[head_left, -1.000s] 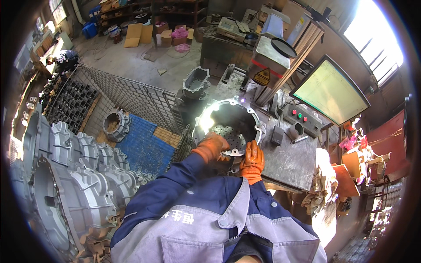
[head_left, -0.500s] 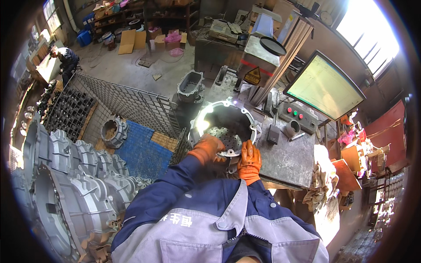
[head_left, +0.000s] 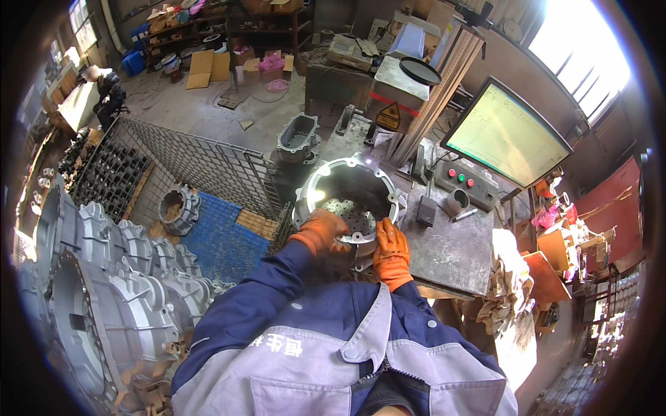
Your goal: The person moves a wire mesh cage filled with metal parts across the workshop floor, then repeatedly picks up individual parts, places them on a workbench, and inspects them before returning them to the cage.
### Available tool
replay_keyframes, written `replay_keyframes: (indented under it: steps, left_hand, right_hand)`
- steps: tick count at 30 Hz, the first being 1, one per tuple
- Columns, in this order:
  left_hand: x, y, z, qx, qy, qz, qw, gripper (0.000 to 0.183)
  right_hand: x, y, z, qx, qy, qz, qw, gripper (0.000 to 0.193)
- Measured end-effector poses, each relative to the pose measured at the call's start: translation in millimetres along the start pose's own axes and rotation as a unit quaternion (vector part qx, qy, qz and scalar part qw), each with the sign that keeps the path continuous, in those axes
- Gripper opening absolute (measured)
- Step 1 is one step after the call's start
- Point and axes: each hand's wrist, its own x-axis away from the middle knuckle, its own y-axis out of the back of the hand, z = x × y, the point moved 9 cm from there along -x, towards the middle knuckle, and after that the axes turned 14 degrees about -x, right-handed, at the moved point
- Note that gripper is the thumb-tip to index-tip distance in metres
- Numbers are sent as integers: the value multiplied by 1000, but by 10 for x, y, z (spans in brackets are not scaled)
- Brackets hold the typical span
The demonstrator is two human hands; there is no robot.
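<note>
A round, silver-grey cast metal housing with a lugged rim stands at the near left part of the workbench, open side up. Light glares off its left inner wall, and holes dot its floor. My left hand, in an orange glove, is closed over the housing's near left rim, its fingers partly hidden. On the near right rim lies my right hand, gloved alike, with its fingers stretched out flat against the metal.
Right of the housing, the metal workbench bears a small dark box, a cup, a button panel and a monitor. A wire cage and stacked grey housings stand left. Far left, another person sits.
My right hand's fingers have shifted slightly left along the rim and spread a little. My left hand keeps its place on the rim. The whole view has shifted slightly.
</note>
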Motion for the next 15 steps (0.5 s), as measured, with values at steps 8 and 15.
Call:
replay_keyframes:
  steps: [8, 15]
  left_hand:
    - [208, 323, -236, -14, 31, -68, 997, 61]
    - [24, 419, -594, 40, 60, -89, 993, 55]
  right_hand:
    - [615, 655, -337, -131, -73, -104, 983, 32]
    - [1078, 705, -810, -129, -229, -39, 964, 26]
